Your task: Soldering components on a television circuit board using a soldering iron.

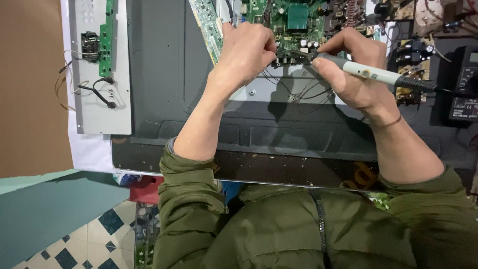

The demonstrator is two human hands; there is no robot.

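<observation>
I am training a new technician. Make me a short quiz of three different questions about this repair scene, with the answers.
1. True or false: the right hand holds a pale pen-shaped tool with a dark cable end.
2. Which board does the tool tip meet? A) the green main board B) the narrow green board at far left.
3. Fill in: the left hand rests with its fingers at the edge of the ____ main board.

Key: 1 true; 2 A; 3 green.
</observation>
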